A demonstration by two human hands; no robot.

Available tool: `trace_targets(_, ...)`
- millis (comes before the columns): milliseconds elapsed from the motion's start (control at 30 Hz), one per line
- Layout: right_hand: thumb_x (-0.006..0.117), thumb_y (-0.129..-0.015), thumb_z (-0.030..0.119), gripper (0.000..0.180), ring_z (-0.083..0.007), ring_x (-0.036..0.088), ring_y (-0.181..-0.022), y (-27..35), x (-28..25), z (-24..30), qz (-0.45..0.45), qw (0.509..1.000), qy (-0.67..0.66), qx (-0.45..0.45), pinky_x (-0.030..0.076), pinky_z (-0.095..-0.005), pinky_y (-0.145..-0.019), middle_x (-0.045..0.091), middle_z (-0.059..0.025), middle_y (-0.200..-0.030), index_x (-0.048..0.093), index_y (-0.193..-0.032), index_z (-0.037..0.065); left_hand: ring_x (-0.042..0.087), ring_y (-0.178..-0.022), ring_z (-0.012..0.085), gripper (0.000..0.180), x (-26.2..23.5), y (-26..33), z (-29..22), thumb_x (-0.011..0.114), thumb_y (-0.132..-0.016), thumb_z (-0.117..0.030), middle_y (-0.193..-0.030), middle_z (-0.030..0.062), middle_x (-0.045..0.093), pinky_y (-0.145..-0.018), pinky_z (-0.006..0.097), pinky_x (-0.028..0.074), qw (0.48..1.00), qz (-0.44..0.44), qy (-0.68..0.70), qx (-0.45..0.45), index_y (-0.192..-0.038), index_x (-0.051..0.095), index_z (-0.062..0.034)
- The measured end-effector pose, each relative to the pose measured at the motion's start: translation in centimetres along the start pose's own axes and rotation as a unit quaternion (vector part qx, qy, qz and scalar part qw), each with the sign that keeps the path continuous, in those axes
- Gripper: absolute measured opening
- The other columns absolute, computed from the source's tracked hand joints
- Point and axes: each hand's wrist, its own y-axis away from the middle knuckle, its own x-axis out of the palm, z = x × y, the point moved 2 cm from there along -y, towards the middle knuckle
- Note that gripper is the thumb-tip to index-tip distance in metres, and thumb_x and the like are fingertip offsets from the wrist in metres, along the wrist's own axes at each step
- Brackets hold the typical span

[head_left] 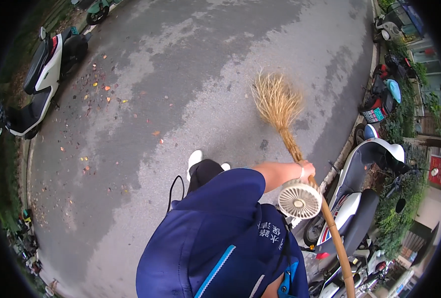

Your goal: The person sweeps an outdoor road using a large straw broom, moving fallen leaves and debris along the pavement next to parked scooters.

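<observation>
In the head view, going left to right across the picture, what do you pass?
White and black scooter at the left kerb → scattered fallen leaves on the pavement → straw broom, its handle gripped by one hand → white scooter → red scooter parked by the right-hand hedge.

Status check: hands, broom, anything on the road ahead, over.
Right hand gripping broom handle; left hand out of sight. Bristles on the pavement. Fallen leaves scattered left; parked scooters close on right.
</observation>
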Motion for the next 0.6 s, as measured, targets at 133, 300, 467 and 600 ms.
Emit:
trace_targets(133, 0.051, -0.089, 0.020, 0.015, -0.0132, 0.037, -0.041, 0.3, -0.3, 0.2, -0.011, 0.999, -0.026, 0.028, 0.038, -0.0324, -0.047, 0.033, 0.0028, -0.052, 0.059, -0.082, 0.010, 0.064, -0.073, 0.0305, 0.022, -0.9, 12.5, -1.9, 0.067, -0.062, -0.033, -0.072, 0.0101, 0.065, -0.067, 0.042, 0.051, 0.993, 0.056, 0.035, -0.098, -0.068, 0.066, -0.0123)
trace_targets(300, 0.052, -0.081, 0.004, 0.014, -0.0062, 0.031, -0.041, 10.2, 8.5, -7.9, 0.259, 0.925, -0.150, 0.235, 0.028, -0.0217, -0.041, 0.033, 0.0043, -0.050, 0.045, -0.070, 0.010, 0.064, -0.069, 0.0331, 0.027, -2.7, 41.0, 1.3, 0.066, -0.065, -0.041, -0.069, 0.0131, 0.064, -0.059, 0.045, 0.050, 0.946, 0.076, 0.022, -0.314, -0.070, 0.067, -0.0148)
trace_targets(467, 0.059, -0.082, 0.008, 0.008, -0.0100, 0.037, -0.043, 41.3, 17.0, -10.8, 0.269, 0.763, -0.152, 0.568, 0.046, -0.0331, -0.051, 0.035, 0.0047, -0.050, 0.053, -0.087, 0.009, 0.064, -0.081, 0.0324, 0.019, -8.6, 75.7, 8.4, 0.065, -0.066, -0.031, -0.082, 0.0137, 0.067, -0.070, 0.041, 0.052, 0.780, 0.057, -0.045, -0.622, -0.075, 0.069, -0.0148)
trace_targets(600, 0.059, -0.082, 0.009, 0.006, -0.0115, 0.037, -0.046, 44.8, 20.9, -7.9, 0.266, 0.721, -0.201, 0.607, 0.044, -0.0353, -0.059, 0.033, 0.0041, -0.051, 0.054, -0.085, 0.009, 0.064, -0.075, 0.0310, 0.019, -15.3, 82.6, 7.2, 0.067, -0.064, -0.033, -0.075, 0.0114, 0.066, -0.069, 0.042, 0.051, 0.792, -0.049, -0.129, -0.595, -0.070, 0.068, -0.0158)
